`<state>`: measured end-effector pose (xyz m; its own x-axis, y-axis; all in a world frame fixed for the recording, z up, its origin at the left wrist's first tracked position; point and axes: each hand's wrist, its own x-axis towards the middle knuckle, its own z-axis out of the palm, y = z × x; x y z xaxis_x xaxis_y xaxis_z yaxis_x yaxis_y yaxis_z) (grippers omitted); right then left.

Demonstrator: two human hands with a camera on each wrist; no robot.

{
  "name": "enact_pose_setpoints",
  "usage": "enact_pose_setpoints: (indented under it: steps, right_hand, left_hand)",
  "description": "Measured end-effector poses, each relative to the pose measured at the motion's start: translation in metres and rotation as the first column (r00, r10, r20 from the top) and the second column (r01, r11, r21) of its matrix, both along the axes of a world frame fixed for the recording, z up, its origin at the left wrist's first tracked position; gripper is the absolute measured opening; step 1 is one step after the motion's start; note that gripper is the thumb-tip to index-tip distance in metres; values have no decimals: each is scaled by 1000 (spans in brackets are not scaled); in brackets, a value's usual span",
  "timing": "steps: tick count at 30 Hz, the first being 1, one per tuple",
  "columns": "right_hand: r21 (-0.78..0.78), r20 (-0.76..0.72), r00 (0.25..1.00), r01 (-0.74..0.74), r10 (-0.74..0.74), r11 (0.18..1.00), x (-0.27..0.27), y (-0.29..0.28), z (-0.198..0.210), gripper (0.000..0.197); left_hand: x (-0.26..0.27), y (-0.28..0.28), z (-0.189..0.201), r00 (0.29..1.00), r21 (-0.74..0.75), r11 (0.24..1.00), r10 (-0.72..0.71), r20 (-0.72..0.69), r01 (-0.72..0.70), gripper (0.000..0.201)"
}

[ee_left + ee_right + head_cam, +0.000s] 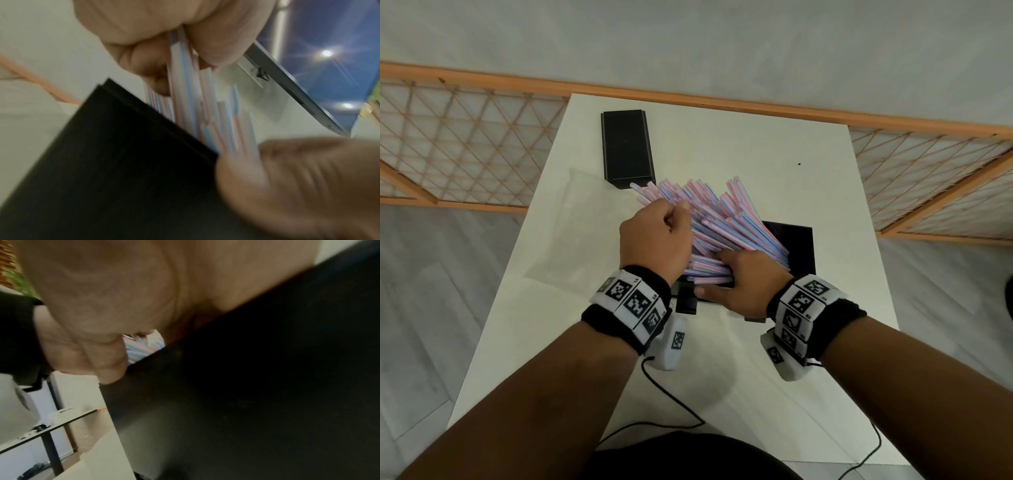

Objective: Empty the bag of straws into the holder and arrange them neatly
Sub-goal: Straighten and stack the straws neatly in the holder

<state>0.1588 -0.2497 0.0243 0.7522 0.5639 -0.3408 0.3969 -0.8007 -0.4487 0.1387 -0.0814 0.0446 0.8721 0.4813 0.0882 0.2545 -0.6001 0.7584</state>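
Fingers (680, 207) of the left hand (654, 236) clench the upper straws (726, 219), fanned in the holder (799, 246) at the centre of the counter (722, 137); the right hand (743, 277) covers their lower ends, finger state not determinable; the straws are probably light, slick and crushable, so grip the bundle loosely at mid-length.

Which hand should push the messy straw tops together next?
Left, probably. The left hand pinches straws near their fanned-out tops, while the right hand holds their bottom ends low by the black holder.
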Motion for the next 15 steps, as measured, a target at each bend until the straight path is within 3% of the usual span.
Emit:
enact_pose_setpoints:
  steps: [2, 5, 10, 13, 15]
  right_hand:
    - [-93, -75, 997, 15, -22, 996, 3, 3, -1, 47]
    - [-88, -71, 997, 3, -9, 996, 6, 10, -1, 48]
    - [-47, 30, 997, 76, -75, 996, 13, 9, 6, 62]
    - [-98, 23, 999, 47, -45, 994, 10, 5, 3, 69]
    - [-119, 2, 999, 40, -40, 992, 9, -1, -2, 80]
  left_hand:
    - [3, 2, -1, 998, 12, 999, -43, -54, 43, 45]
    - [6, 2, -1, 994, 34, 994, -102, -46, 103, 47]
    - [16, 13, -2, 999, -51, 998, 46, 22, -44, 46]
    - [3, 15, -8, 986, -2, 1000, -10, 164, 10, 46]
    - [-6, 17, -11, 955, -34, 999, 28, 296, -18, 31]
